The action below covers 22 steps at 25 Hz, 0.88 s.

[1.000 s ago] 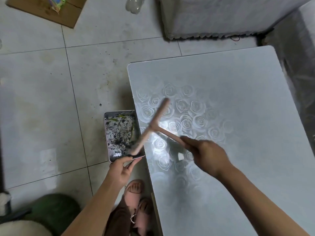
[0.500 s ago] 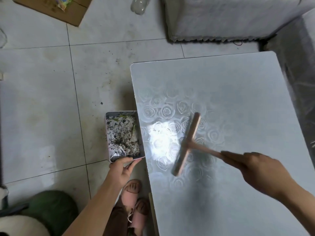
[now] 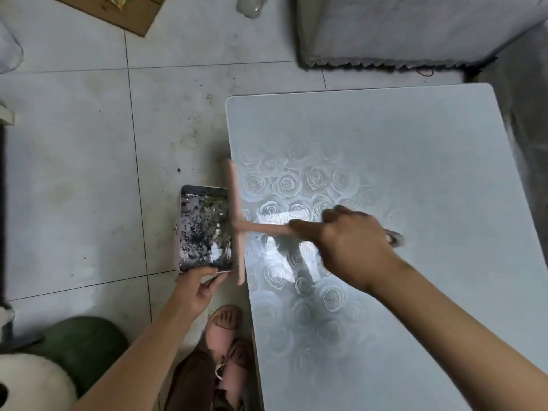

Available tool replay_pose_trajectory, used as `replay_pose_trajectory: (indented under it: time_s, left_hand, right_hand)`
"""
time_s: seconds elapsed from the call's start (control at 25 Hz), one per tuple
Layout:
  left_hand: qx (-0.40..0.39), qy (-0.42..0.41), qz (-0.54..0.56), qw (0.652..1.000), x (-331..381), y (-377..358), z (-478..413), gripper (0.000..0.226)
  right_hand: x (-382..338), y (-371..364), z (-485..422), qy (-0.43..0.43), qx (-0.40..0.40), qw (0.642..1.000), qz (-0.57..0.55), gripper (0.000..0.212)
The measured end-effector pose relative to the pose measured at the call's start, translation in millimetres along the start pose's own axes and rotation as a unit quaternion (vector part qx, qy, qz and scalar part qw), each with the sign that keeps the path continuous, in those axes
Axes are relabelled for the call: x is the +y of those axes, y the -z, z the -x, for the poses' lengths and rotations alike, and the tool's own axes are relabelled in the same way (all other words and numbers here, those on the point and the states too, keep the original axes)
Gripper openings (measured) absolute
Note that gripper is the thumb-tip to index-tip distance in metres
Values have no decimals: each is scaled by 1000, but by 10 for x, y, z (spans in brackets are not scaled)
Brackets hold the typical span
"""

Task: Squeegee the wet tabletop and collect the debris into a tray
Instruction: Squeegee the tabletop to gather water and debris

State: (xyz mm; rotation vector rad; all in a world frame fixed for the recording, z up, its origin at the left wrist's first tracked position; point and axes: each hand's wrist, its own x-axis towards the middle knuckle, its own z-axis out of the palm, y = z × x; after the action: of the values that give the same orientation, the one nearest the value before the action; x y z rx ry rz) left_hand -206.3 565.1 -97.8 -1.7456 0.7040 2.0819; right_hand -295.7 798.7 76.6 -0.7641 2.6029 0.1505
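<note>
A pale grey tabletop (image 3: pixel 415 179) with a rose pattern shines wet near its left edge. My right hand (image 3: pixel 353 241) grips the handle of a pink T-shaped squeegee (image 3: pixel 237 223). Its blade lies along the table's left edge, right beside the tray. A metal tray (image 3: pixel 204 229) full of dark wet debris is held just off that edge, level with the tabletop. My left hand (image 3: pixel 198 286) holds the tray's near end, fingers curled under its rim.
Grey floor tiles (image 3: pixel 89 173) with scattered dark specks lie left of the table. My feet in pink slippers (image 3: pixel 225 336) stand by the table's near corner. A cardboard sheet (image 3: pixel 118 10) and a clear bottle (image 3: pixel 249 5) lie far left. A covered piece of furniture (image 3: pixel 415 31) stands behind.
The squeegee swung out to the middle of the table, then swept back left to the table's edge by the tray. My left hand kept the tray in place.
</note>
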Motion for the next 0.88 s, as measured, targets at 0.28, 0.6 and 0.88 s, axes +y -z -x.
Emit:
replay_pose_trajectory:
  time_s: [0.28,0.6,0.88]
  left_hand:
    - [-18,32,14,999,-241,93,35,21]
    - [-7,8,26,1000,-445,220,52,31]
    - [-10,-13,-1,1000,-468,221,105,27]
  right_hand:
    - [726,-291,1328,-266,-90,956,-85,35]
    - [894,-610,1308,-253,-40,964,-71,32]
    - [913,-1024,1651,-237,-33,940,-244,31]
